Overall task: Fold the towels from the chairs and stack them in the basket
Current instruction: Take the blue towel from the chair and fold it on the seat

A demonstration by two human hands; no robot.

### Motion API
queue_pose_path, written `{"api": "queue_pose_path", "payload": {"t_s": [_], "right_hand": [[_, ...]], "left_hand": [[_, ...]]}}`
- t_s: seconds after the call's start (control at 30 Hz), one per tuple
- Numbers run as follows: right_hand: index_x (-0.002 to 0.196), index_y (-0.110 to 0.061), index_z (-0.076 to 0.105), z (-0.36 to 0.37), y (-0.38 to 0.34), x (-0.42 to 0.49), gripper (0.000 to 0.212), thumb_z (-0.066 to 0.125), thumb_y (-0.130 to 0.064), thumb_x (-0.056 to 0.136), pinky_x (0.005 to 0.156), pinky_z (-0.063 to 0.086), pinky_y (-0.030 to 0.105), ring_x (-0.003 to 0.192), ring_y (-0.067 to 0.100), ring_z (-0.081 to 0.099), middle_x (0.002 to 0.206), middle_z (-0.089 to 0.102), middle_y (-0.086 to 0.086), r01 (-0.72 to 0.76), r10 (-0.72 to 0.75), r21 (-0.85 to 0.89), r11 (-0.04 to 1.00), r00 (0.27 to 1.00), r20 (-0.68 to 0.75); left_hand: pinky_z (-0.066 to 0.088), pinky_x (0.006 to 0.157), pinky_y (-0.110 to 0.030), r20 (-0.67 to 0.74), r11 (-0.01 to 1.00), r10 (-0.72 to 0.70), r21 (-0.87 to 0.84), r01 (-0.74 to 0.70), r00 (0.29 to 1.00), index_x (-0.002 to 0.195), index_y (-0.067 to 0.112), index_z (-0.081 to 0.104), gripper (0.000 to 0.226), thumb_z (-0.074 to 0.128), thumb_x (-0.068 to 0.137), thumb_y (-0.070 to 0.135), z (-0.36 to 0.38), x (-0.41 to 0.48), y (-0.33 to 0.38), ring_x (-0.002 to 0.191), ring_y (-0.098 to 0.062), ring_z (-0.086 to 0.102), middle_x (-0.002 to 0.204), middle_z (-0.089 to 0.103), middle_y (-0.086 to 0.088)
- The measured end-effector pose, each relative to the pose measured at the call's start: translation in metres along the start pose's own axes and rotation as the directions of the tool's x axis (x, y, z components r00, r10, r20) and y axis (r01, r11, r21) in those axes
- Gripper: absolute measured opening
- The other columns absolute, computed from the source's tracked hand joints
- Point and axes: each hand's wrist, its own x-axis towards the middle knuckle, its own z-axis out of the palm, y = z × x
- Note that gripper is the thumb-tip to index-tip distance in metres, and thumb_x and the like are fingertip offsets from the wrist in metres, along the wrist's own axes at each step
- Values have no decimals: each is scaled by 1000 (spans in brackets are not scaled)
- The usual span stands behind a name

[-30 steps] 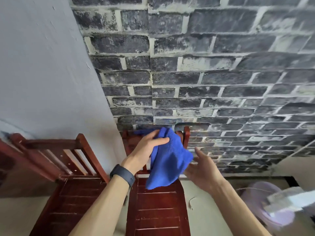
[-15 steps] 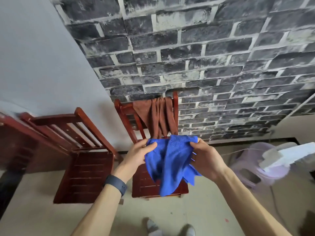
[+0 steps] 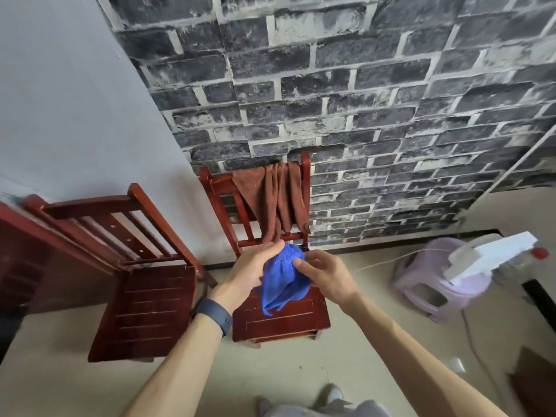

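Observation:
A blue towel (image 3: 282,281) hangs bunched between my two hands above the seat of the middle wooden chair (image 3: 279,320). My left hand (image 3: 252,272) holds its left side with the thumb over the top edge. My right hand (image 3: 325,273) pinches its right side. A brown towel (image 3: 273,200) is draped over that chair's backrest. No basket is in view.
A second wooden chair (image 3: 147,305) stands to the left, beside a dark red piece of furniture (image 3: 18,251). A lilac plastic stool (image 3: 436,287) with a white object (image 3: 493,254) on it sits at the right. Brick-pattern wall behind, beige floor below.
My hands have come closer together, gathering the blue towel into a narrower bunch. The view has tilted further down, showing more floor.

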Motion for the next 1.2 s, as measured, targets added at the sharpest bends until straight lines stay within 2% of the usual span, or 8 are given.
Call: {"api": "queue_pose_path", "payload": {"t_s": [0.27, 0.4, 0.5, 0.63, 0.77, 1.03, 1.13, 1.2], "right_hand": [[94, -7, 63, -15, 7, 21, 18, 46, -5, 97, 73, 60, 43, 81, 31, 67, 95, 69, 20, -150, 251, 382, 912, 940, -231], [102, -5, 60, -43, 14, 24, 23, 41, -1, 90, 67, 54, 41, 77, 26, 58, 85, 60, 12, -318, 515, 693, 647, 852, -90], [99, -11, 63, -46, 18, 23, 21, 43, -15, 94, 66, 51, 38, 79, 25, 60, 87, 62, 9, -383, 523, 660, 647, 852, -19], [98, -6, 70, -35, 15, 25, 28, 59, -32, 96, 61, 55, 36, 81, 29, 66, 96, 71, 17, -363, 381, 529, 767, 921, 79], [94, -7, 64, -30, 41, 34, 20, 78, -13, 82, 67, 62, 48, 72, 26, 69, 95, 71, 16, -305, 303, 35, 952, 913, -273], [101, -11, 65, -56, 71, 33, 22, 49, -24, 95, 74, 44, 34, 96, 40, 64, 100, 70, 19, -373, 66, -716, 590, 906, -418], [95, -14, 68, -63, 66, 36, 16, 55, -22, 97, 82, 51, 36, 85, 29, 66, 94, 71, 12, -356, 263, -221, 908, 894, -362], [102, -12, 66, -68, 55, 38, 11, 59, -19, 98, 84, 53, 37, 84, 23, 67, 94, 70, 8, -313, 424, 395, 864, 875, -235]], "left_hand": [[53, 80, -36, -192, 987, 22, -154, -52, 981, 112, 10, 70, 30, 59, 97, 34, -35, 2, 6, 105, -33, 70, 111, 74, -12], [53, 82, -37, -286, 971, 37, -218, -102, 957, 116, 4, 67, 35, 56, 100, 33, -54, 4, 7, 102, -28, 70, 109, 74, -10], [49, 84, -39, -299, 980, 58, -165, -111, 953, 110, 2, 66, 33, 56, 100, 32, -61, 4, 3, 98, -31, 67, 103, 72, -15], [46, 83, -42, -314, 981, 33, -171, -91, 949, 94, 13, 69, 22, 60, 98, 32, -59, 4, -2, 92, -30, 65, 96, 67, -14], [45, 79, -41, -330, 989, 72, -97, -110, 941, 93, 9, 68, 39, 66, 85, 47, -64, 8, 0, 85, -27, 61, 92, 62, -11], [46, 75, -39, -513, 986, 64, -98, -132, 856, 74, 20, 67, 24, 63, 86, 39, -81, 12, -1, 80, -23, 59, 81, 64, -5], [37, 71, -37, -552, 992, 54, -66, -107, 832, 68, 20, 57, 27, 62, 88, 39, -97, 11, -5, 76, -21, 47, 78, 51, -8], [42, 73, -38, -579, 994, 16, -75, -73, 815, 70, 20, 59, 26, 63, 90, 37, -110, 10, -12, 79, -22, 51, 82, 54, -8]]}}
